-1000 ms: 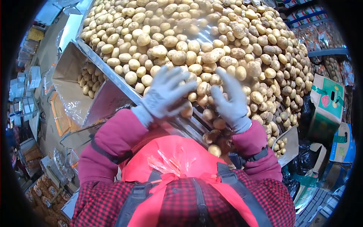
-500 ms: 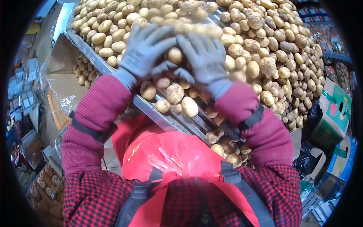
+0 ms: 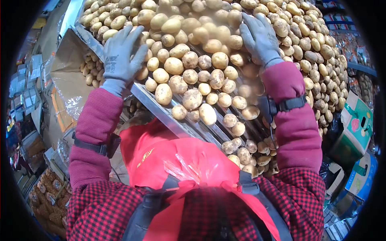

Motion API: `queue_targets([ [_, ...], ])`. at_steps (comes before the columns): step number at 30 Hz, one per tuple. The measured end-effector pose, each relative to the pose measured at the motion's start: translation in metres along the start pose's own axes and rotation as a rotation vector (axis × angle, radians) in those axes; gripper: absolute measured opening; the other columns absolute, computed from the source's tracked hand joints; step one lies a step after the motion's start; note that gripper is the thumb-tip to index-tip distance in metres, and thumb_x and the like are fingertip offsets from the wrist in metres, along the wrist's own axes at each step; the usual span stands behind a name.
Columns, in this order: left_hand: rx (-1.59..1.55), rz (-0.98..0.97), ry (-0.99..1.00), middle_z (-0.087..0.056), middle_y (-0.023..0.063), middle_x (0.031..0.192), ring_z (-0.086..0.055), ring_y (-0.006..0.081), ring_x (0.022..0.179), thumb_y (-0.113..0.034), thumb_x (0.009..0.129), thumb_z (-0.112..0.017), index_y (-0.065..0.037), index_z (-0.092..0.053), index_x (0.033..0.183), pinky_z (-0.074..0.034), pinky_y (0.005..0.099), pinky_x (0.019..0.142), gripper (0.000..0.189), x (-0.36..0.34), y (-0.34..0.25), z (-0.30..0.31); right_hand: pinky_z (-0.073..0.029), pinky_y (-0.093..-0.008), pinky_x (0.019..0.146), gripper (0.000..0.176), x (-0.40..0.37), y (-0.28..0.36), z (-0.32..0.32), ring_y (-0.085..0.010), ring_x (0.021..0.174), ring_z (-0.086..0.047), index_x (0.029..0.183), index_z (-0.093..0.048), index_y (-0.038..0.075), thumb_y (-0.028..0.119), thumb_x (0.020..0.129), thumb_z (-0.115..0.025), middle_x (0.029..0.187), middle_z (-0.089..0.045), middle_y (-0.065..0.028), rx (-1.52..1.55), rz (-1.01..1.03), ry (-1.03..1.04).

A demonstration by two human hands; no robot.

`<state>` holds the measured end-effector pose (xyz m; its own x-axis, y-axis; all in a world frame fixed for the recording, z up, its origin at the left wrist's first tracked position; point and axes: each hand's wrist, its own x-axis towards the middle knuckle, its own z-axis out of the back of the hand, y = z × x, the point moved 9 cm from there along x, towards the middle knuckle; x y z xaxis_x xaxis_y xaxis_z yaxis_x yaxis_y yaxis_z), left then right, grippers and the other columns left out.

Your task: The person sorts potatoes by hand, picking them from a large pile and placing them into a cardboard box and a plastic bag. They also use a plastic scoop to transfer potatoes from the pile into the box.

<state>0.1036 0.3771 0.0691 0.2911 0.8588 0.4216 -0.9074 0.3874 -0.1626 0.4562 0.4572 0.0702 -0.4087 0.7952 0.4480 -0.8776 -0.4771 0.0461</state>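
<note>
A big heap of potatoes (image 3: 173, 66) covers a slatted metal rack (image 3: 209, 134) in front of me. My left hand (image 3: 122, 56), in a grey glove, lies at the rack's left rim with its fingers spread over potatoes there. On the right, my gloved right hand (image 3: 260, 40) rests open against the heap, fingers apart and pointing away from me. Neither hand grips a potato. Between the hands, potatoes lie loosely over the metal slats, and bare bars show near the front edge. Some potatoes at the top middle are blurred.
An open cardboard box (image 3: 74, 60) with potatoes inside stands to the left of the rack. Green cartons (image 3: 354, 128) and a blue box (image 3: 362, 172) are at the right. Filled mesh sacks (image 3: 50, 197) lie at the lower left. A red apron (image 3: 181, 160) touches the rack's front.
My hands have moved apart, the left one to the left rim and the right one outward and up. More potatoes now lie spread over the slats between them.
</note>
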Motion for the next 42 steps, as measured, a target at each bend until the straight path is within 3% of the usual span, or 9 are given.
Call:
queue_targets([
  [5, -0.045, 0.034, 0.016, -0.063, 0.0155, 0.139, -0.057, 0.036, 0.13, -0.041, 0.095, -0.068, -0.019, -0.062, 0.143, -0.04, 0.049, 0.112, 0.052, -0.002, 0.009, -0.011, -0.047, -0.0484, 0.107, 0.04, -0.032, 0.029, 0.02, -0.0367, 0.124, -0.061, 0.133, -0.066, 0.013, 0.032, 0.098, -0.062, 0.123, -0.071, -0.0138, 0.268, -0.188, 0.073],
  [9, -0.082, 0.032, -0.016, -0.064, 0.015, 0.137, -0.058, 0.0361, 0.13, -0.04, 0.096, -0.068, -0.019, -0.062, 0.143, -0.042, 0.0491, 0.112, 0.052, -0.004, 0.011, -0.01, -0.05, -0.0472, 0.102, 0.038, -0.056, 0.093, 0.094, -0.037, 0.115, -0.065, 0.126, -0.066, 0.007, 0.011, 0.089, -0.07, 0.118, -0.07, -0.0147, 0.457, -0.019, -0.092],
  [11, -0.103, 0.04, -0.006, -0.064, 0.015, 0.137, -0.057, 0.036, 0.13, -0.04, 0.096, -0.068, -0.019, -0.062, 0.142, -0.042, 0.0489, 0.112, 0.052, -0.005, 0.009, -0.011, -0.053, -0.0459, 0.097, 0.039, -0.086, 0.133, 0.101, -0.0356, 0.114, -0.065, 0.126, -0.066, 0.006, 0.009, 0.087, -0.072, 0.121, -0.069, -0.0151, 0.636, 0.105, 0.103],
  [19, -0.116, 0.071, -0.01, -0.065, 0.0144, 0.138, -0.057, 0.0356, 0.131, -0.041, 0.096, -0.066, -0.019, -0.063, 0.141, -0.041, 0.0484, 0.114, 0.05, -0.005, 0.012, -0.008, -0.052, -0.0397, 0.078, 0.044, -0.13, 0.181, 0.065, -0.024, 0.11, -0.061, 0.129, -0.066, 0.019, 0.019, 0.086, -0.061, 0.115, -0.064, -0.0027, 0.155, 0.256, 0.355],
  [28, -0.083, 0.087, -0.053, -0.067, 0.0134, 0.135, -0.059, 0.0348, 0.128, -0.04, 0.095, -0.067, -0.021, -0.063, 0.14, -0.043, 0.048, 0.112, 0.049, -0.008, 0.014, -0.009, -0.053, -0.0412, 0.069, 0.009, -0.116, 0.188, 0.053, -0.0246, 0.095, -0.062, 0.095, -0.063, 0.02, 0.023, 0.086, -0.066, 0.088, -0.063, -0.0014, 0.121, 0.273, 0.361],
  [31, -0.218, -0.042, -0.193, -0.071, 0.0152, 0.126, -0.065, 0.0353, 0.12, -0.028, 0.09, -0.074, -0.013, -0.071, 0.126, -0.05, 0.0454, 0.103, 0.04, -0.011, -0.013, 0.014, -0.052, -0.0397, 0.069, 0.026, -0.115, 0.181, 0.054, -0.0229, 0.089, -0.062, 0.103, -0.069, 0.024, 0.022, 0.077, -0.073, 0.087, -0.065, 0.0029, 0.129, 0.249, 0.382],
  [37, -0.29, -0.457, 0.198, -0.061, 0.0121, 0.14, -0.053, 0.0353, 0.136, -0.025, 0.085, -0.076, -0.014, -0.071, 0.108, -0.039, 0.0554, 0.113, 0.026, -0.057, -0.178, 0.045, -0.056, -0.0368, 0.074, 0.036, -0.115, 0.16, 0.076, -0.0222, 0.092, -0.066, 0.114, -0.071, 0.015, 0.014, 0.08, -0.082, 0.102, -0.073, -0.0025, 0.366, 0.083, 0.339],
  [39, -0.217, -0.521, 0.322, -0.058, 0.0114, 0.145, -0.048, 0.0344, 0.14, -0.031, 0.084, -0.076, -0.015, -0.07, 0.104, -0.036, 0.0585, 0.115, 0.027, -0.071, -0.197, 0.026, -0.054, -0.0322, 0.078, 0.016, -0.145, 0.12, 0.058, -0.0155, 0.09, -0.068, 0.11, -0.072, 0.011, 0.012, 0.095, -0.072, 0.094, -0.072, -0.0024, 1.497, -0.963, 0.471],
  [42, -0.191, -0.529, 0.383, -0.056, 0.0114, 0.146, -0.046, 0.0357, 0.141, -0.031, 0.078, -0.078, -0.016, -0.072, 0.102, -0.036, 0.0583, 0.114, 0.029, -0.068, -0.203, 0.02, -0.054, -0.0301, 0.085, 0.033, -0.16, 0.081, 0.084, -0.0151, 0.101, -0.07, 0.126, -0.067, 0.005, 0.021, 0.098, -0.072, 0.109, -0.073, -0.0053, 1.818, -0.956, 0.301],
])
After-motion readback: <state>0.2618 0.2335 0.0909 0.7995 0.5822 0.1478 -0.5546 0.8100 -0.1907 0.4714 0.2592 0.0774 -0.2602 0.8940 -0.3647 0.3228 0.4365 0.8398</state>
